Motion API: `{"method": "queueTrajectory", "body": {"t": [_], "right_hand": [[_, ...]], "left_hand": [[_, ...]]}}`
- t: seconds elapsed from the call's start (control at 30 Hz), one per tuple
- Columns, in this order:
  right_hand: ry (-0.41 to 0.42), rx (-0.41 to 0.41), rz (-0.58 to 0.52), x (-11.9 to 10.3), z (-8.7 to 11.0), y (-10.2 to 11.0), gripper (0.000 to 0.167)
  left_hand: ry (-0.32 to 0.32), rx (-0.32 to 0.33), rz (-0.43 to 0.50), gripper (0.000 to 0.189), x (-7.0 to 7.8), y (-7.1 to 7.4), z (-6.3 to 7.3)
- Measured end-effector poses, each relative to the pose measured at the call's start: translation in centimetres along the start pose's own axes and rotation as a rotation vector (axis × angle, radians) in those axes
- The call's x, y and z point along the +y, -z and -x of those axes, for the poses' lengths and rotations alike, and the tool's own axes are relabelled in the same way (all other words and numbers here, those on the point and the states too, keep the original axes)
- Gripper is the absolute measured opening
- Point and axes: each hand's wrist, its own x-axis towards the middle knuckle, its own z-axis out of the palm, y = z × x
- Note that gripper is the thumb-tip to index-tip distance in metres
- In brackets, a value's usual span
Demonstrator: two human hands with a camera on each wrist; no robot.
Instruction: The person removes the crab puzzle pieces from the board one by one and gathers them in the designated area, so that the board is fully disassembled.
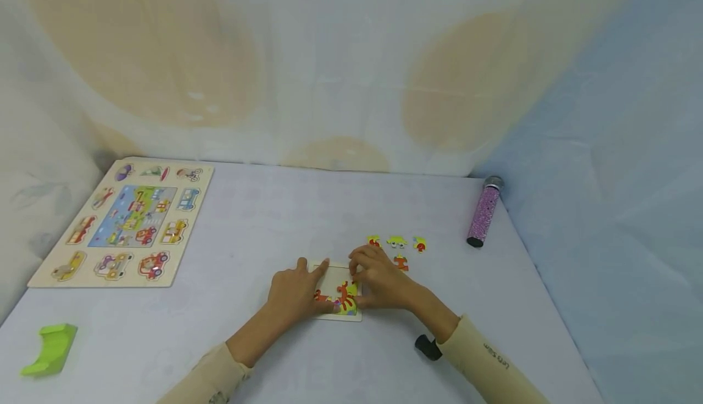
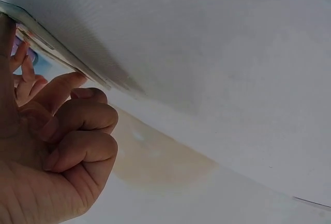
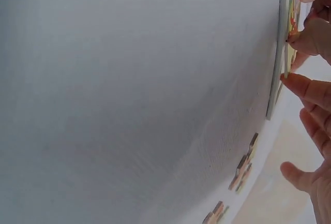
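A small square jigsaw board (image 1: 332,274) lies on the table, its lower part filled with red, yellow and green pieces. My left hand (image 1: 293,290) rests on its left side, thumb across the lower pieces and index finger at the upper edge; the other fingers fold in, as the left wrist view shows. At the board's right edge my right hand (image 1: 382,279) pinches a yellow-and-red puzzle piece (image 1: 351,289) between thumb and index finger. Beyond that hand lie several loose pieces, among them a green one (image 1: 396,241) and a red one (image 1: 401,262).
At the back left lies a large wooden picture puzzle (image 1: 181,209). A bright green curved block (image 1: 54,349) sits front left. A glittery purple microphone (image 1: 484,213) lies at the back right. Close to the right sleeve is a black object (image 1: 427,347), partly hidden.
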Motion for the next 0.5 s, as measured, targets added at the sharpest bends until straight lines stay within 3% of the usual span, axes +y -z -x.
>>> {"method": "queueTrajectory", "body": {"t": [0.13, 0.33, 0.4, 0.5], "right_hand": [[-0.005, 0.049, 0.045, -0.3, 0.3, -0.2, 0.024], [0.069, 0.136, 0.264, -0.9, 0.8, -0.6, 0.027], [0.069, 0.146, 0.262, -0.9, 0.9, -0.5, 0.026], [0.043, 0.154, 0.174, -0.6, 1.1, -0.5, 0.025]], "left_hand": [[0.000, -0.001, 0.012, 0.093, 0.1, 0.1, 0.0], [-0.002, 0.013, 0.004, 0.094, 0.1, 0.1, 0.1], [0.000, 0.012, 0.001, 0.094, 0.2, 0.1, 0.1], [0.002, 0.011, -0.001, 0.095, 0.1, 0.0, 0.1]]}}
